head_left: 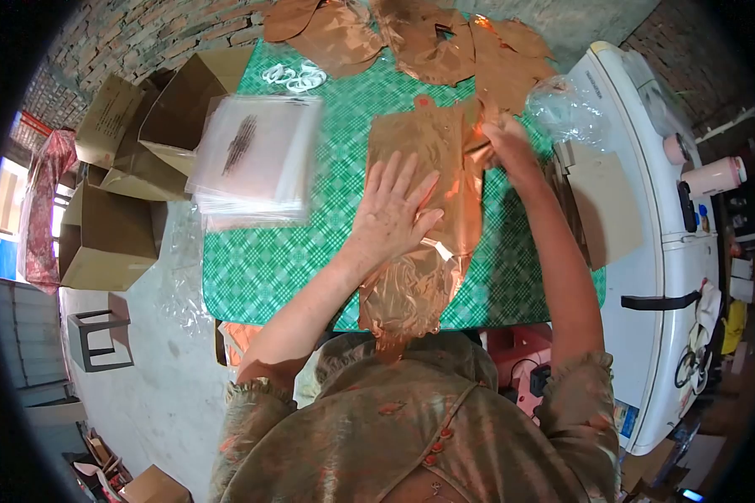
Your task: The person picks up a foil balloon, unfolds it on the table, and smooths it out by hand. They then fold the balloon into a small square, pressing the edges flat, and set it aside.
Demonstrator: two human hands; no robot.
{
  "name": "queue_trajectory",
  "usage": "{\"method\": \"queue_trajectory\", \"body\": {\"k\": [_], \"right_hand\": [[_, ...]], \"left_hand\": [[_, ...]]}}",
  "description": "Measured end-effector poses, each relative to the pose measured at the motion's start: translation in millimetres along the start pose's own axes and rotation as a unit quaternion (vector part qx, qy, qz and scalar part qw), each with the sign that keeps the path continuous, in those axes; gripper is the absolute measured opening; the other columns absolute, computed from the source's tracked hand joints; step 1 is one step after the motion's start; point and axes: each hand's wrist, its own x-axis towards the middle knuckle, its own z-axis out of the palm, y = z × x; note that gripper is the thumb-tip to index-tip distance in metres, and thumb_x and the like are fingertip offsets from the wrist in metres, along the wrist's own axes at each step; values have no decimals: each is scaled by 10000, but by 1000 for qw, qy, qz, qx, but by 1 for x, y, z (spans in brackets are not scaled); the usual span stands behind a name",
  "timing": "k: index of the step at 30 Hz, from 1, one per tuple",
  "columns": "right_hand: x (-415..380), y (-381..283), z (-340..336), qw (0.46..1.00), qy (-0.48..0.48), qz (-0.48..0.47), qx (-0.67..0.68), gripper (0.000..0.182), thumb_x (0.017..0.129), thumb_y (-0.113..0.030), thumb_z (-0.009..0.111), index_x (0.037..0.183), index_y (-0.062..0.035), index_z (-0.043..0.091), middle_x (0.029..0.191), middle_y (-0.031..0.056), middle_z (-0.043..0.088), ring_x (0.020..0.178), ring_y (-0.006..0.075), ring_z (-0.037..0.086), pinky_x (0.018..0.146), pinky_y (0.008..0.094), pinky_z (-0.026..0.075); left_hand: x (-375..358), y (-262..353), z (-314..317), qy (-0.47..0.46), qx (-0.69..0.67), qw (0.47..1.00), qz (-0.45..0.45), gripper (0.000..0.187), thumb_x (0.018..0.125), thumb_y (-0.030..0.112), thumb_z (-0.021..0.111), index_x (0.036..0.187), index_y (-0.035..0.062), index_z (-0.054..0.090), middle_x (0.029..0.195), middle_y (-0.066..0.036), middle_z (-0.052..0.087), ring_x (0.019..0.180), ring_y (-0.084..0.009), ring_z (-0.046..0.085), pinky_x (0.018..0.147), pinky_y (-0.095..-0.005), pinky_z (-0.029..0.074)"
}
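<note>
A flat, shiny copper-coloured foil balloon (403, 134) lies lengthwise on the green checked table (260, 268), its crumpled lower end hanging over the near edge. My left hand (390, 210) presses on its middle, palm down with fingers spread. At the upper right edge of the balloon, my right hand (505, 141) is closed on the foil; its fingertips are partly hidden. More flat copper foil balloons (432, 54) overlap along the table's far edge.
Left of the balloon is a stack of clear plastic bags (281, 168), with white ribbon loops (298, 77) beyond. Open cardboard boxes (113, 239) stand to the left. A white fridge (633, 226) lies along the right, cardboard sheets (608, 201) beside it. A small stool (101, 339) is on the floor.
</note>
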Motion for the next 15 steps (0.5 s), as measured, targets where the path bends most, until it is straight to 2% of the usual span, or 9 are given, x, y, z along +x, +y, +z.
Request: {"method": "queue_trajectory", "body": {"k": [3, 6, 9, 10, 12, 13, 15], "right_hand": [[-13, -10, 32, 995, -24, -44, 90, 368, 1025, -278, 661, 1220, 12, 545, 1080, 130, 653, 894, 191, 713, 627, 324, 625], [-20, -25, 67, 991, -57, -54, 107, 479, 1069, -266, 648, 1363, 51, 442, 1165, 176, 640, 981, 220, 720, 711, 342, 648], [-23, -10, 64, 987, -52, -100, 112, 580, 1088, -242, 636, 1476, 59, 326, 1179, 189, 647, 1043, 230, 718, 788, 362, 647], [-21, 5, 54, 985, -41, -124, 110, 498, 1098, -226, 622, 1451, 56, 413, 1255, 189, 653, 1085, 220, 714, 875, 371, 621], [-22, 51, 29, 974, 7, -223, -44, 440, 1067, -155, 635, 1414, 60, 470, 1292, 189, 663, 1125, 279, 707, 909, 415, 609], [-30, 60, 22, 955, 30, -270, -121, 414, 1051, -120, 641, 1395, 62, 499, 1310, 189, 667, 1144, 309, 703, 926, 438, 603], [-57, 73, 13, 900, 48, -337, -271, 416, 1030, -97, 637, 1405, 48, 533, 1378, 185, 641, 1268, 345, 636, 1061, 485, 516]], "left_hand": [[-1, -3, 6, 15, 32, 999, 16, 730, 1008, 548, 569, 1607, 143, 466, 1662, -219, 393, 1559, -432, 313, 1304, -578, 188], [7, 7, -28, -161, 147, 976, 11, 772, 972, 548, 593, 1529, 16, 553, 1640, -247, 418, 1558, -441, 313, 1305, -568, 172], [2, -1, -5, -42, 10, 999, 15, 800, 917, 518, 632, 1475, -52, 581, 1615, -255, 443, 1540, -440, 338, 1312, -566, 163], [2, -2, -3, -48, 24, 999, 9, 846, 893, 557, 654, 1486, -41, 572, 1620, -248, 438, 1549, -431, 324, 1321, -560, 146], [1, -2, 0, -60, 49, 997, -5, 943, 844, 635, 696, 1508, -19, 553, 1630, -234, 426, 1567, -413, 296, 1337, -549, 112], [2, -1, -3, -71, 65, 995, -3, 926, 851, 618, 695, 1510, -17, 553, 1628, -233, 430, 1567, -413, 296, 1339, -547, 109], [0, 0, -8, -98, 94, 991, 1, 893, 866, 584, 693, 1516, -13, 552, 1623, -231, 439, 1567, -413, 296, 1343, -543, 102]]}}
